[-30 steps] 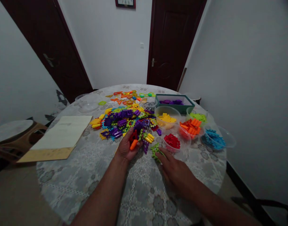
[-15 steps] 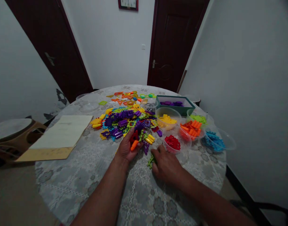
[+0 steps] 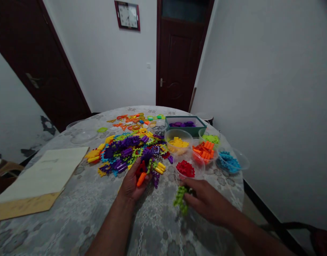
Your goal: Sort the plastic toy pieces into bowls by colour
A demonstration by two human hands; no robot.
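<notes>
My left hand [image 3: 131, 185] is closed around several plastic building pieces, among them an orange peg [image 3: 141, 179] and a red piece [image 3: 142, 167]. It rests at the near edge of a mixed pile of building pieces [image 3: 126, 149], mostly purple, yellow, green and blue. Between the thumb and fingers of my right hand [image 3: 206, 199] are green building pieces [image 3: 180, 199], slightly blurred, held just above the tablecloth. Close beyond that hand stands a clear bowl with red pieces [image 3: 185, 168]. Yellow pegs [image 3: 160, 168] lie right of my left hand.
Clear bowls hold yellow pieces [image 3: 178, 142], orange pieces [image 3: 205, 152], blue pieces [image 3: 228, 161] and light green pieces [image 3: 210, 138]. A green-edged box [image 3: 202, 128] contains purple pieces. Flat orange pieces [image 3: 128, 122] lie at the back. An open paper folder [image 3: 43, 174] is on the left.
My right hand has lifted the green pieces off the tablecloth and moved away from my left hand, nearer the red pieces' bowl. My left hand keeps its hold. The view has shifted up and right.
</notes>
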